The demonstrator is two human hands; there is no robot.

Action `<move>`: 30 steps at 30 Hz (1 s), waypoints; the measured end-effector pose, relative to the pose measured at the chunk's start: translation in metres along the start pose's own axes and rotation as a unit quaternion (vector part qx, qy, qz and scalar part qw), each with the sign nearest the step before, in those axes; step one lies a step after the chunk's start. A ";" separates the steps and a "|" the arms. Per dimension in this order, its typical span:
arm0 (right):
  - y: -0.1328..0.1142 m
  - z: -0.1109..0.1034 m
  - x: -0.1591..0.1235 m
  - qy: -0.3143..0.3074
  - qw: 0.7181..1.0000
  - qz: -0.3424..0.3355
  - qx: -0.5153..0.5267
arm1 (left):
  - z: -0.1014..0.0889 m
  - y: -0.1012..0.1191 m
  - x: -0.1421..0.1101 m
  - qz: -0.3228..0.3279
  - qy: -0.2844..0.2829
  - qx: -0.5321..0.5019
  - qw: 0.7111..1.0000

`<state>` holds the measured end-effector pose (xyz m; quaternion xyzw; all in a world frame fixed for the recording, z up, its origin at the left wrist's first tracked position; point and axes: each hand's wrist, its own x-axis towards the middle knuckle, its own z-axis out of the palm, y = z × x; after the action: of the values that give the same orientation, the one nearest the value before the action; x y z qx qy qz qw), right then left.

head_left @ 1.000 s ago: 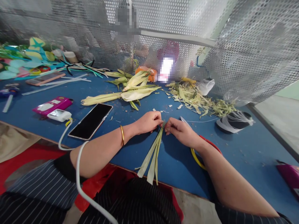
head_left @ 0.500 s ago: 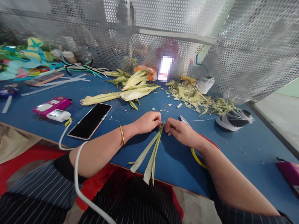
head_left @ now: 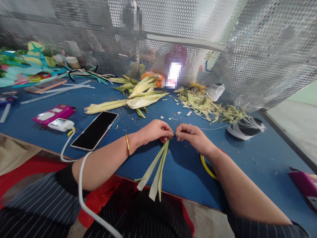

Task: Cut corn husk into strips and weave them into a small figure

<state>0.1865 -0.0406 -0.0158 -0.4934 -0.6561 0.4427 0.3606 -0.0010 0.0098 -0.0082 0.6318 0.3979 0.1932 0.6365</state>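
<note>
My left hand [head_left: 158,130] is closed in a pinch around the gathered top of several pale green corn husk strips [head_left: 156,172]. Their loose ends fan out down past the table's front edge. Close beside it, my right hand [head_left: 189,135] pinches something thin and dark at the strips' top, too small to make out. A fine thread runs from behind the right hand to a black spool [head_left: 245,129] wound with white thread. Under my right forearm lie scissors [head_left: 207,168] with yellow and red handles, their blades hidden by the hand.
Whole corn husks [head_left: 146,96] lie at the middle back, and husk scraps [head_left: 205,104] at the back right. A black-screened phone [head_left: 95,130] and a purple pack [head_left: 53,115] are on the left. A white cable [head_left: 81,185] crosses my left arm. Perforated mesh [head_left: 94,39] stands behind.
The hands have drawn slightly apart, and my right fingers have turned up toward the strips' top. The scissors' blade tips, visible before, are now covered. The view has shifted a little.
</note>
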 end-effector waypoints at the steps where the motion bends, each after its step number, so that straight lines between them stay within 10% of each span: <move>1: -0.001 0.000 0.000 0.000 1.000 0.003 0.010 | -0.001 -0.001 0.001 -0.010 -0.004 -0.011 1.000; 15: 0.002 0.007 0.001 0.083 0.987 0.040 0.129 | 0.007 -0.006 0.003 0.043 -0.008 0.039 0.998; 30: 0.005 0.003 -0.001 0.098 0.968 -0.084 -0.216 | 0.003 -0.005 0.003 0.034 -0.005 0.016 0.999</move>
<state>0.1861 -0.0415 -0.0217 -0.5437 -0.7369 0.2077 0.3440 0.0022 0.0098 -0.0139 0.6563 0.3761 0.2051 0.6211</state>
